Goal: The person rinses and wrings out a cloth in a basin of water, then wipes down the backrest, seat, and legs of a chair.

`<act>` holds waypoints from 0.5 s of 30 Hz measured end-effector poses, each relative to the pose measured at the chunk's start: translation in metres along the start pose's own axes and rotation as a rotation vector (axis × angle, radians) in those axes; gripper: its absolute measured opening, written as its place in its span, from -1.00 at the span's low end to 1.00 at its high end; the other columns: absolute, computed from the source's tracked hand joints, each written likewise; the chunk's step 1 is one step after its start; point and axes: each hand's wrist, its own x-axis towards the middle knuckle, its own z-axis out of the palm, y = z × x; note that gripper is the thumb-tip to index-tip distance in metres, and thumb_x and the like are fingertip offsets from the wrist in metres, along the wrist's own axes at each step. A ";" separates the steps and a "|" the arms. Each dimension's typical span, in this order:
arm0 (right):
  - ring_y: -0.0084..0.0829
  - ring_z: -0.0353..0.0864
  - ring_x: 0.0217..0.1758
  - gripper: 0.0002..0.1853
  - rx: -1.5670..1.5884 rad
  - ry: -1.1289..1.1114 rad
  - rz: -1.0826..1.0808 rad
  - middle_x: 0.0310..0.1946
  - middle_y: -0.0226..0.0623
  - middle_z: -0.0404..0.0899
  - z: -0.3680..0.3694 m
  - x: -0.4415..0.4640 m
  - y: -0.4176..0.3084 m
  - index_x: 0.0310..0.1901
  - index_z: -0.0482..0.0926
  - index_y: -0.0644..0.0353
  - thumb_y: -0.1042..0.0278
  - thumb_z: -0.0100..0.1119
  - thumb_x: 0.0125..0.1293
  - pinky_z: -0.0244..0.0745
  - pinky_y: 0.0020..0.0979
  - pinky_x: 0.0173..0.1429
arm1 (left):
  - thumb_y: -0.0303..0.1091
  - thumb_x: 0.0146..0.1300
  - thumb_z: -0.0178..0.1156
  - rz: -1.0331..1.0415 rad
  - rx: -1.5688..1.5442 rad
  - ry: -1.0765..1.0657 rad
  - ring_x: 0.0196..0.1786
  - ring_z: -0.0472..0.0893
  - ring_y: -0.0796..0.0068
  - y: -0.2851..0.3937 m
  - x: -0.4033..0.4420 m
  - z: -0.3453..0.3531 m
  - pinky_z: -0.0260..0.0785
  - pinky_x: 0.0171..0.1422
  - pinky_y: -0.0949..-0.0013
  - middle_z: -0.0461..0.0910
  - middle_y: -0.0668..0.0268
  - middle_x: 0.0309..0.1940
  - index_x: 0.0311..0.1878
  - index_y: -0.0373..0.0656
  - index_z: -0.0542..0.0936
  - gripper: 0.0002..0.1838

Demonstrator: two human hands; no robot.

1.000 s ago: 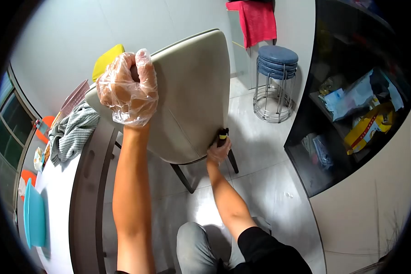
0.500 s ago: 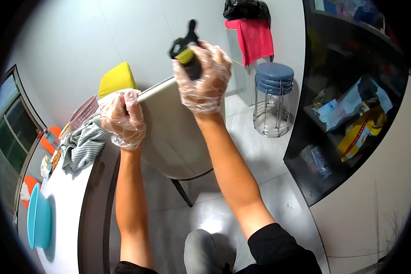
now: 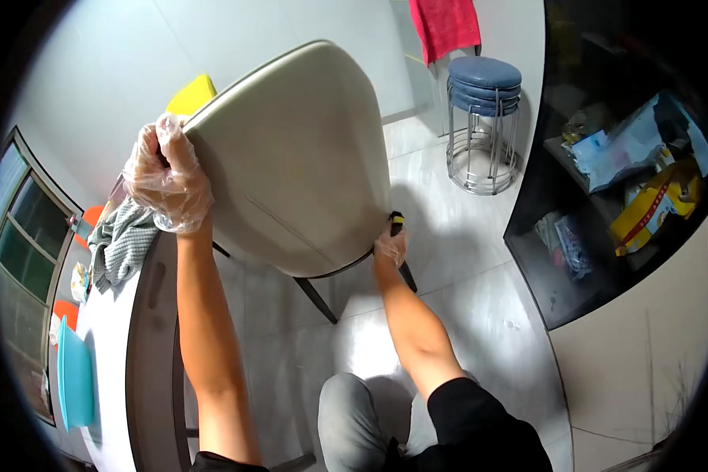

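Observation:
A beige chair (image 3: 295, 157) with dark legs stands before me, the rear of its backrest facing me and tilted. My left hand (image 3: 167, 173), in a clear plastic glove, is closed on the backrest's upper left edge. Low on the right, beside the bottom of the backrest, my gloved right hand (image 3: 391, 245) is closed around a black-and-yellow handheld tool (image 3: 397, 222). Only a small end of that tool shows; its exact kind is hidden.
Left is a white table (image 3: 114, 338) with a grey cloth (image 3: 122, 240) and a turquoise basin (image 3: 75, 377). Stacked blue stools (image 3: 484, 86) stand right, near a dark cabinet (image 3: 527, 291) holding packages. A yellow chair back (image 3: 190, 96) shows behind.
My right hand has gone down with the black-and-yellow tool, from above the backrest to its lower right side. The left hand stays on the edge; more of the chair shows.

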 end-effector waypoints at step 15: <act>0.00 0.57 -0.02 -0.54 0.633 0.238 -1.532 -0.05 0.03 0.52 -0.078 -0.105 -0.302 0.15 0.58 0.26 0.16 0.28 0.31 0.51 -0.07 0.09 | -0.25 0.44 0.04 -0.016 -0.045 0.005 -0.44 0.53 0.53 0.002 0.001 0.000 0.36 -0.23 0.42 0.64 0.26 -0.52 -0.37 -0.30 0.66 -0.63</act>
